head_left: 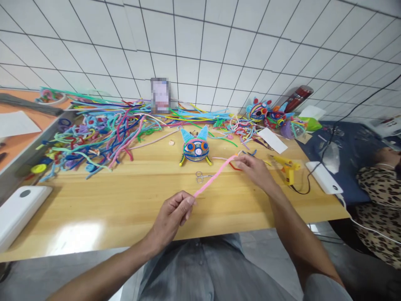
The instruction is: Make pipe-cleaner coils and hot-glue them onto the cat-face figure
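A pink pipe cleaner (216, 177) stretches at a slant between my two hands, above the wooden table. My left hand (175, 213) pinches its lower end, close to the table's front edge. Its upper end sits between the fingertips of my right hand (255, 169). Small scissors (203, 177) lie on the table behind the pipe cleaner. Farther back stands a figure (196, 147) made of coiled pipe cleaners, with light blue pointed ears, orange-ringed eyes and yellow feet. A few short pipe cleaner pieces, one of them red (234, 167), lie by my right hand.
Many coloured pipe cleaners (103, 133) are heaped at the left and along the wall. A yellow glue gun (290, 169) and a white power bank (324, 177) are at right. A phone (161, 96) leans on the wall. Another person in leopard print (379, 196) sits at far right.
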A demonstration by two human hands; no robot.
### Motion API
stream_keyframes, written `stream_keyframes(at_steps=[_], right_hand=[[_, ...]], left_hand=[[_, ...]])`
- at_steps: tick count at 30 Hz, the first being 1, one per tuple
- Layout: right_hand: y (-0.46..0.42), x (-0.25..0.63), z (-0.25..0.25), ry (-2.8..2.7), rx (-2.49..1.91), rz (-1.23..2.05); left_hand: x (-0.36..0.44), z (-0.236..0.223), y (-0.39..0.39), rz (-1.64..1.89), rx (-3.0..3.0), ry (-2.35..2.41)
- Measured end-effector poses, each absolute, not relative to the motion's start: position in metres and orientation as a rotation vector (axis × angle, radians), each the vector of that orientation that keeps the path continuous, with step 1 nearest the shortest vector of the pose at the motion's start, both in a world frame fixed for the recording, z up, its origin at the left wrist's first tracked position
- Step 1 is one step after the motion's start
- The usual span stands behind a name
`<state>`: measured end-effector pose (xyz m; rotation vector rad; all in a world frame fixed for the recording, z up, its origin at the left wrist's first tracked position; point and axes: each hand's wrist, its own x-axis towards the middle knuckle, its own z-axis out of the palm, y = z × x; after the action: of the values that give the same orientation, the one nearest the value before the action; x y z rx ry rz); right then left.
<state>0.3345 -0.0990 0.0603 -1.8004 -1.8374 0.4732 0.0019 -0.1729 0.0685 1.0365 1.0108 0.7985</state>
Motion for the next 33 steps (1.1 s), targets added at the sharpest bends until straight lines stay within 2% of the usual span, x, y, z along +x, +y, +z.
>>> stream_keyframes(at_steps=[7,12,15,17,21,23,28,33], right_hand=[[-0.063,0.339,0.037,-1.934,-2.035,0.297],[0.002,0.344,0.07,-1.821,-2.085,0.124],[0.005,0.34,0.09,-1.73,-2.006,0.008],[-0.017,0.329,0.094,-1.675,-1.867,0.094],[-0.09,0.283,0.087,-1.392,-1.326,0.962],[-0.117,0.257,0.083,-1.262,-1.191,1.192],[-0.134,0.23,0.1,-1.267,-1.122,1.159],[-0.134,0.237,0.135,-1.975,-1.195,0.819]], left_hand=[[0.004,0.052,-0.182,0.766,0.958,0.999],[0.006,0.042,-0.186,0.752,0.932,0.997],[0.006,0.038,-0.187,0.782,0.897,0.996],[0.007,0.035,-0.186,0.814,0.877,0.988],[0.018,0.03,-0.182,0.828,0.84,0.952],[0.027,0.027,-0.182,0.8,0.828,0.927],[0.031,0.026,-0.179,0.758,0.989,0.875],[0.0,0.055,-0.165,0.944,1.299,0.952]])
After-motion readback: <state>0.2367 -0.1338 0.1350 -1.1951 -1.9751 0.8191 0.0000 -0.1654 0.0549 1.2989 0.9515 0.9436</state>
